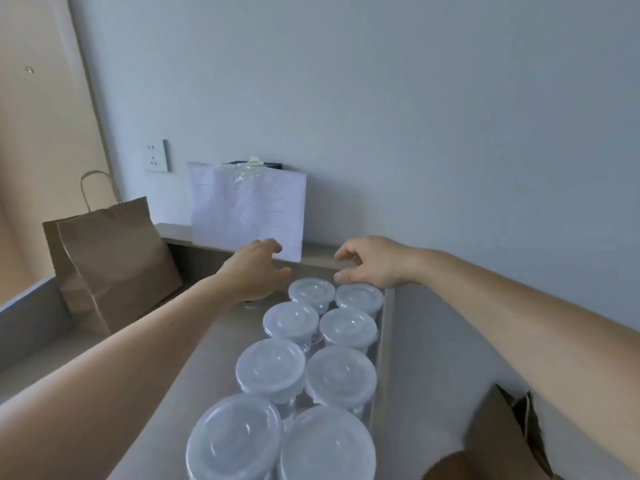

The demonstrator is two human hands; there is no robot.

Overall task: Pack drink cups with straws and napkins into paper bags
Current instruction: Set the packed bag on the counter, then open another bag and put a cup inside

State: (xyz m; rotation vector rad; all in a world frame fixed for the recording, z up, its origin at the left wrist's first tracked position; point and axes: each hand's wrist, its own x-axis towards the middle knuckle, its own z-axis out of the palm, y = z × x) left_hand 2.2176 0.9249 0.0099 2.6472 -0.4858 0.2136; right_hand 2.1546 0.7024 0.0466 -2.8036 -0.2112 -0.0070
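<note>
Several clear drink cups with domed plastic lids (291, 322) stand in two rows on a grey-brown counter (194, 362). My left hand (258, 270) reaches out over the far end of the counter, left of the farthest cups, fingers loosely curled and holding nothing. My right hand (372, 263) hovers just above the farthest right cup (359, 299), fingers relaxed and spread, empty. A brown paper bag (114, 261) with a twisted handle stands upright at the left. No straws or napkins are visible.
A white sheet of paper (247, 209) is taped up on the raised ledge (318, 256) behind the cups. A wall socket (157, 155) sits on the wall at the left. Another brown paper bag (502, 434) lies at the lower right, below the counter.
</note>
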